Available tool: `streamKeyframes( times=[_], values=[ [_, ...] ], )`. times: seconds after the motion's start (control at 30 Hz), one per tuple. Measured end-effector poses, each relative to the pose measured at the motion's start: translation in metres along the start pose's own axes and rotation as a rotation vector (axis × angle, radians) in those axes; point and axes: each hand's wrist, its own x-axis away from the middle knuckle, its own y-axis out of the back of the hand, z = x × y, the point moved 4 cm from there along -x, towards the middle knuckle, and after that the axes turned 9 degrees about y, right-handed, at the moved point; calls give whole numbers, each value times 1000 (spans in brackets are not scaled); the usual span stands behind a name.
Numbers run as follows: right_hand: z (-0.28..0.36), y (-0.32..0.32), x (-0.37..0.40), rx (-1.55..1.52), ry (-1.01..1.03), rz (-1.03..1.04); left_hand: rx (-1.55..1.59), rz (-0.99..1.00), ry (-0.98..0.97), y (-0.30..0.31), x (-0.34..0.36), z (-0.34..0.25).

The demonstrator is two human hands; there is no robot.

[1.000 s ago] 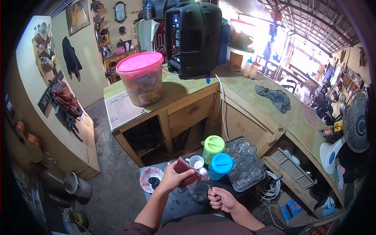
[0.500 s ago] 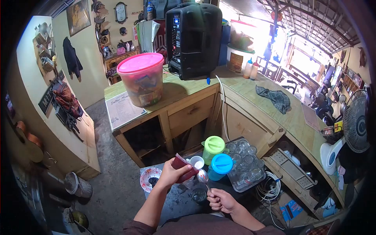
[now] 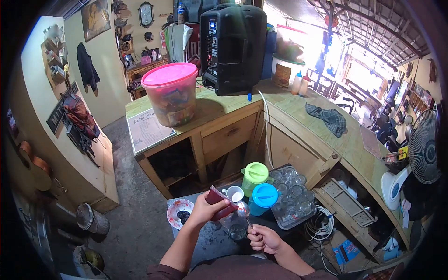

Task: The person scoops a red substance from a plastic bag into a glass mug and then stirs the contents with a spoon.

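My left hand (image 3: 204,209) is closed around a dark red packet (image 3: 220,205), which is tilted toward the right. My right hand (image 3: 264,238) grips a metal spoon (image 3: 243,210) by its handle, with the spoon's bowl up against or very near the packet's edge. Whether anything passes from packet to spoon is too small to tell. Just beyond them stands a white cup (image 3: 235,193). Below the spoon, a clear drinking glass (image 3: 236,232) rests on the dark low table (image 3: 205,245). A red-and-white bowl (image 3: 173,216) with something dark in it sits left of my left wrist.
A green-lidded pitcher (image 3: 255,172) and a blue-lidded pitcher (image 3: 265,196) stand beside a tray (image 3: 290,224) of upturned glasses. Behind, a wooden counter (image 3: 228,109) bears a pink-lidded tub (image 3: 170,95), a black speaker (image 3: 235,49) and a cloth (image 3: 326,119). A fan (image 3: 422,144) is at right.
Both hands hold nearly the same pose. The packet and spoon have shifted very slightly to the right, and the camera view has moved a little.
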Motion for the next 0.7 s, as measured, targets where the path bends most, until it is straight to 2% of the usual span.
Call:
streamKeyframes(
  times=[0.2,0.27,0.33,0.4,0.47,0.53,0.6,0.63,0.7],
  values=[
    [-6,2,0,-23,-34,24,-36,-63,4,5,-1,2],
    [-9,3,-1,-23,-55,24,-118,-171,-55,15,-8,13],
    [-16,2,-3,-81,-131,66,-114,-348,-62,38,-11,30],
    [-21,6,-5,-14,-103,-3,-435,-655,-102,73,-3,44],
    [-24,14,-7,58,-57,-71,-476,-827,-218,126,-19,115],
    [-32,35,-6,68,-34,-130,-573,-834,-175,142,-8,139],
    [-40,48,-5,18,-40,-139,-730,-702,-220,149,-12,184],
    [-39,50,-4,55,-23,-212,-817,-604,-229,146,-10,194],
    [-37,57,1,85,30,-298,-895,-586,-285,124,2,200]
  ],
)
